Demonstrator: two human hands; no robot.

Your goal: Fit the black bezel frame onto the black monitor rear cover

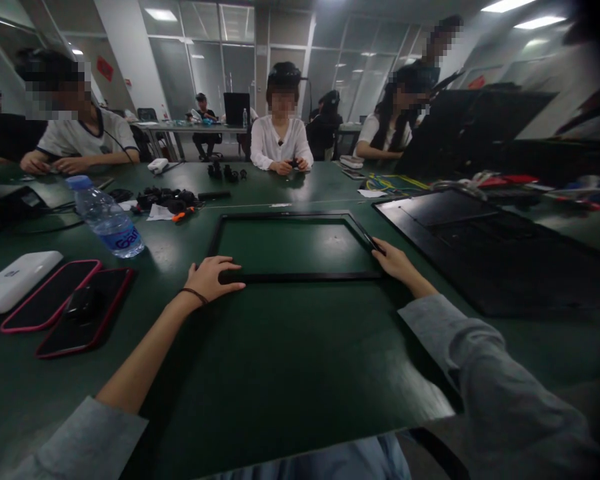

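Note:
A thin black rectangular screen bezel (310, 277) is in front of me over the green table, and the tabletop shows through its opening. My left hand (211, 277) is at its near left corner, with the fingers over the side bar and the thumb along the near bar. My right hand (397, 262) grips the right side bar near the near right corner, fingers closed round it. The palm side of both hands is hidden. To the right of the bezel lies a large flat black panel (480, 247).
A water bottle (107, 220) leans at left, beyond two phones (87, 313) and a white device (20, 280). Black small parts (165, 200) lie behind it. Cables (395, 183) are at the back right. A person in white (281, 143) sits opposite, with others around.

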